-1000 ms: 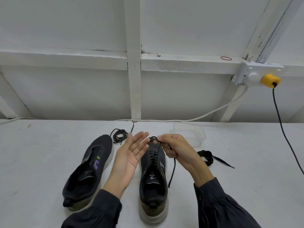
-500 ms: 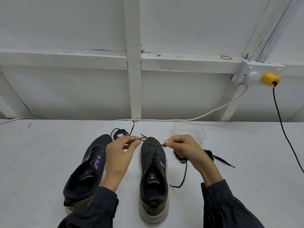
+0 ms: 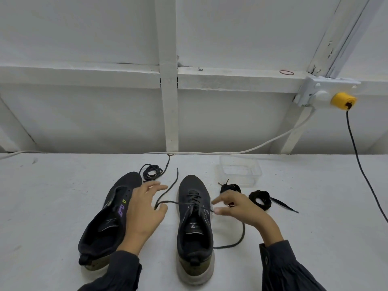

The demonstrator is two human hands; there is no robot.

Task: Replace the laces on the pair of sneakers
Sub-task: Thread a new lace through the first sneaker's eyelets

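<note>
Two dark sneakers stand on the white table. The left sneaker (image 3: 100,227) has bare eyelets. The right sneaker (image 3: 194,229) carries a dark lace (image 3: 170,185) threaded through its eyelets. My left hand (image 3: 142,208) hovers between the shoes with its fingers spread, and the lace bends sharply at its thumb, taut back to the shoe. My right hand (image 3: 241,208) sits at the shoe's right side, index finger pointing out, thumb on the lace's other end. That end trails in a loop toward the heel.
A coiled dark lace (image 3: 152,172) lies behind the left sneaker. Two dark lace bundles (image 3: 259,199) sit right of my right hand, before a clear plastic container (image 3: 241,171). A white cable (image 3: 231,152) runs along the wall, and a black cord (image 3: 357,156) hangs from the socket.
Both hands have dropped from the toe toward the middle of the right sneaker and moved apart. The lace is now pulled sideways across the eyelets. My left fingers have spread.
</note>
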